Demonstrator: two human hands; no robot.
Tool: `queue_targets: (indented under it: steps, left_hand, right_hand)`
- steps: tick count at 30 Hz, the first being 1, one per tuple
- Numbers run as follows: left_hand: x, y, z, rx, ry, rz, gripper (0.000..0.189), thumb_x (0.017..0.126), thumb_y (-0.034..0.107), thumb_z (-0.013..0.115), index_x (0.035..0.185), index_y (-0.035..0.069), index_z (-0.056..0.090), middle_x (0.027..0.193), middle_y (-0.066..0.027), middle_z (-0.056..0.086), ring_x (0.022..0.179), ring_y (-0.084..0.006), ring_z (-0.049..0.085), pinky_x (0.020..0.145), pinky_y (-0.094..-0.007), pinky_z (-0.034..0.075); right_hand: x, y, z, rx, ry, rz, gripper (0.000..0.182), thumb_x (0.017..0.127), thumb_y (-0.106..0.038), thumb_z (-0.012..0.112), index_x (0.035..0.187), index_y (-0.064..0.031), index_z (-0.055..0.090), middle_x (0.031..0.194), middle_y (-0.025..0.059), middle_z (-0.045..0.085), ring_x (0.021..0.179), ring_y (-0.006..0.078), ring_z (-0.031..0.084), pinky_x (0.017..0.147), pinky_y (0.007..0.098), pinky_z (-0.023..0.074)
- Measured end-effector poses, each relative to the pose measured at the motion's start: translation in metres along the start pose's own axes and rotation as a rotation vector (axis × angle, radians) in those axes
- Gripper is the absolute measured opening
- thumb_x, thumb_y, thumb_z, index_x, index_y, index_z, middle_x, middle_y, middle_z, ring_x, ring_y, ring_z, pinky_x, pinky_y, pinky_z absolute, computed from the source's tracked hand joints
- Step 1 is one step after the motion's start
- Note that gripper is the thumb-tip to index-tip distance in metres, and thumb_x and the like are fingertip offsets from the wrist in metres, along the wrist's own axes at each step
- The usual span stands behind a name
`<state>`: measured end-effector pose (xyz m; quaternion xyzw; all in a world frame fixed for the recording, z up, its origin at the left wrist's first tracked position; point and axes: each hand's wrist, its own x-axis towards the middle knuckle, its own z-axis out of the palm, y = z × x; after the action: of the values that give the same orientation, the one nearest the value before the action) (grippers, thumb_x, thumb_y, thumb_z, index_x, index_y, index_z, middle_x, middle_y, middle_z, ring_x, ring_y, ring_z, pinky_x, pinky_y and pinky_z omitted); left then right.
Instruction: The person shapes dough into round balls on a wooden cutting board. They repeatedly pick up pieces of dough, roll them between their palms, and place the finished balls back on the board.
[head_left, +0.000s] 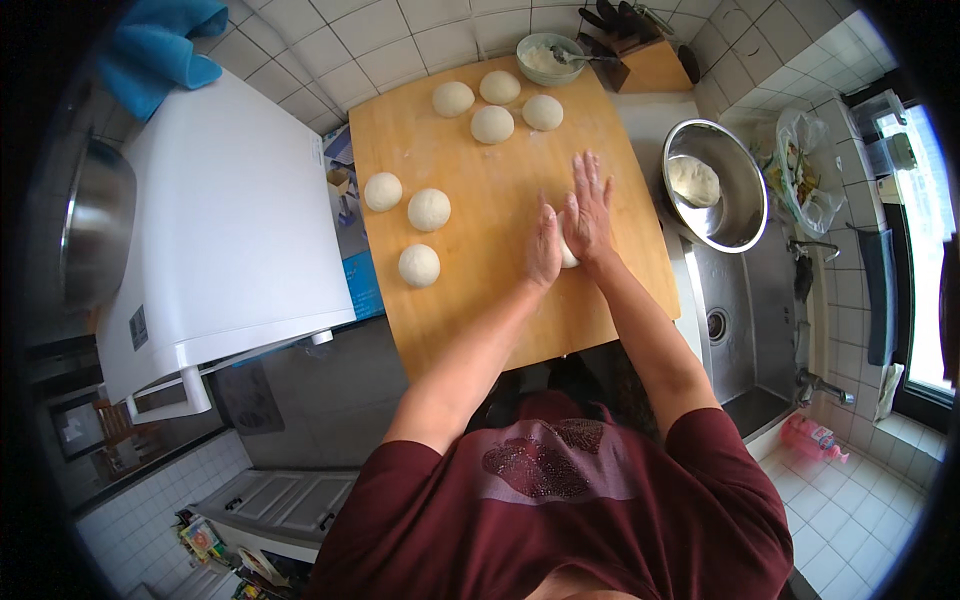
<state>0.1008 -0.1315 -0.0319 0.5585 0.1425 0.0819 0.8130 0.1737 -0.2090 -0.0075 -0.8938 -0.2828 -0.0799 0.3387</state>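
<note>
A pale dough ball (568, 253) rests on the wooden board (480, 315), cupped between my two hands and partly hidden by them. My left hand (546, 246) presses its left side with the edge of the palm down. My right hand (589, 214) lies against its right side, fingers stretched toward the far edge and dusted with flour. Three smooth dough balls (429, 209) sit apart from each other at the board's left. Several more dough balls (492, 124) stand grouped near the back.
A bowl of flour (551, 73) with a spoon stands at the back edge, beside a knife block (652, 66). To the right, a steel bowl (752, 206) holds a dough lump (694, 181) near the sink (739, 322). A white appliance (232, 225) flanks the left.
</note>
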Motion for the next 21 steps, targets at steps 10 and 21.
queue_targets:
  steps: [10,21]
  left_hand:
    - [-0.014,0.012,0.000,-0.328,0.038,-0.026,0.066,0.099,0.047,0.026,0.148,0.008,0.004,0.146,-0.0170,0.028,0.123,-0.0270,0.044,0.105,-0.0346,0.033]
    - [-0.014,-0.012,-0.025,-0.206,-0.003,0.060,0.064,0.099,0.045,0.025,0.147,0.006,0.008,0.145,-0.0169,0.029,0.124,-0.0268,0.044,0.106,-0.0351,0.033]
  right_hand:
    - [-0.071,-0.025,-0.015,0.115,-0.284,-0.042,0.060,0.092,-0.031,0.037,0.145,-0.0070,0.023,0.151,0.0151,0.019,0.140,0.0319,0.017,0.111,0.0533,0.0082]
    - [-0.047,-0.059,-0.015,0.613,-0.310,-0.193,0.059,0.092,-0.029,0.036,0.146,-0.0075,0.020,0.152,0.0166,0.017,0.141,0.0329,0.012,0.112,0.0512,0.0072]
